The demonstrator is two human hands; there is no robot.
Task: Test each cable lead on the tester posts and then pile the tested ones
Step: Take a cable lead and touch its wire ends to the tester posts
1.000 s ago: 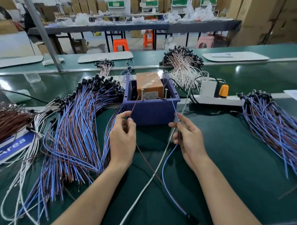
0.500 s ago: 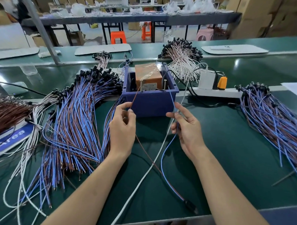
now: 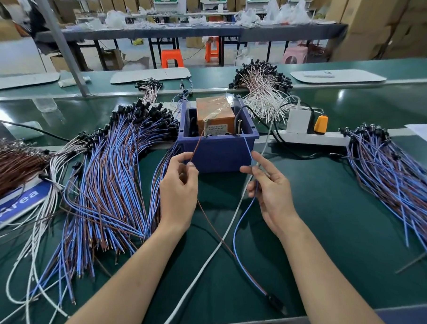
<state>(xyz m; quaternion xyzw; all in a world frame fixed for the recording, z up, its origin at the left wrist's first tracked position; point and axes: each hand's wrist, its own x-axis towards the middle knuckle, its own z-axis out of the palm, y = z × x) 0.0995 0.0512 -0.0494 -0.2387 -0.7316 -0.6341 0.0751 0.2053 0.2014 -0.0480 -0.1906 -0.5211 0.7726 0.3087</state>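
Tester box (image 3: 217, 152), blue, sits at 12 o'clock from the hands on the green table (image 3: 339, 228); an orange unit (image 3: 214, 110) is inside it, with two metal posts at its near rim.

- Left hand (image 3: 179, 187): thumb and forefinger pinch the brown lead (image 3: 197, 146), whose tip reaches the left post (image 3: 205, 128).
- Right hand (image 3: 271, 189): fingertips pinch the blue lead (image 3: 247, 145), which runs up to the right post (image 3: 239, 126); the other fingers are loosely spread.
- Both leads trail back to 5 o'clock and join at a black connector (image 3: 276, 304) near the table edge.
- Large cable pile (image 3: 109, 181) at 9 o'clock of the box.
- Smaller pile (image 3: 390, 174) at 3 o'clock.
- White cord (image 3: 218, 247) crosses between the forearms.
- Power strip (image 3: 311, 140) at 2 o'clock.
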